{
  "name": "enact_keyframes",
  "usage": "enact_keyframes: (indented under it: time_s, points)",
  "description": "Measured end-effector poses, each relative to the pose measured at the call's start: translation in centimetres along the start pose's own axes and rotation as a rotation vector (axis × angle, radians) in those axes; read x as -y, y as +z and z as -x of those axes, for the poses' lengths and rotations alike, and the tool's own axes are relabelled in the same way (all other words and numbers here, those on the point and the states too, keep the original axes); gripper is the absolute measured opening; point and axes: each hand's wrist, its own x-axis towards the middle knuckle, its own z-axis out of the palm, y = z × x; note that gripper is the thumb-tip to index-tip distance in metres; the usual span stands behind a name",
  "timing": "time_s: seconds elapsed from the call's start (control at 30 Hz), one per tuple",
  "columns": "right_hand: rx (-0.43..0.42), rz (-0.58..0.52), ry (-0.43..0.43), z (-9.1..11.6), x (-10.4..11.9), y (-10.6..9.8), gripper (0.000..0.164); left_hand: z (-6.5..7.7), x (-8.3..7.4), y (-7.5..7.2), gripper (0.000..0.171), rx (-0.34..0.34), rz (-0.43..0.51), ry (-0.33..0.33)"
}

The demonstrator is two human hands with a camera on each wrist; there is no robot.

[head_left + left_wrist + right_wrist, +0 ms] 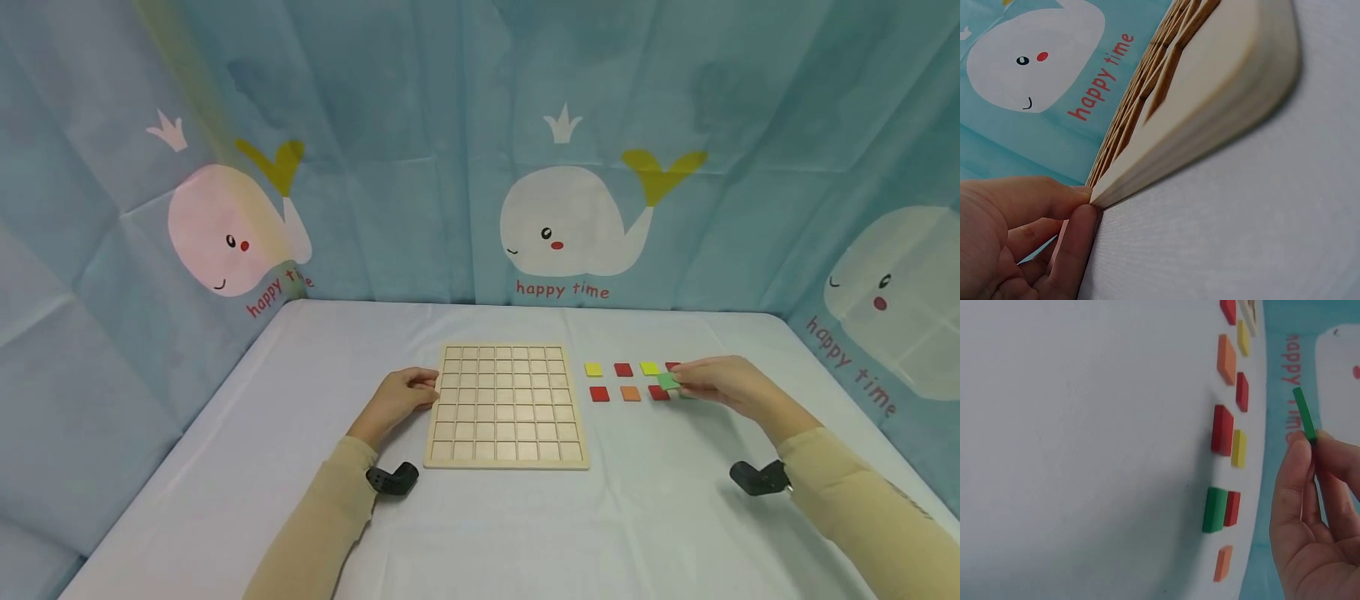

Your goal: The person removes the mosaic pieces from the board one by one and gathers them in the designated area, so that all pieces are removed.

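Note:
A square wooden grid board (507, 465) lies flat on the white table, its cells bare. At the board's left edge, my left hand (397, 404) pinches the rim between thumb and fingers, as the left wrist view shows on the board (1229, 81). My right hand (723, 387) holds a thin green square tile (1304, 415) by one edge between thumb and fingertips, raised above the tiles right of the board. Beneath it, a second green tile (1214, 510) lies on the table, mostly hidden by the hand in the head view.
Right of the board, loose tiles lie in two rows, among them a yellow tile (593, 369), a red tile (599, 394) and an orange tile (631, 393). Another orange tile (1223, 564) shows in the right wrist view. A whale-printed blue curtain (420, 225) stands behind the table.

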Motion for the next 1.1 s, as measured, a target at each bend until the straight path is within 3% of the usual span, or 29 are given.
enact_keyframes:
  time_s: [0.3,0.83,1.1]
  points:
    - [-0.023,-0.026,0.038,0.2,-0.8,-1.2,0.077,0.1,0.1,0.1,0.044,0.014,0.018,0.000]
    - [-0.105,0.034,0.078,-0.1,-2.6,-4.0,0.073,-0.1,-0.5,0.4,0.045,0.008,0.011,-0.014]
    - [-0.098,-0.016,0.070,0.1,-3.3,-4.6,0.063,-0.3,-0.2,0.4,0.045,0.016,0.019,-0.009]
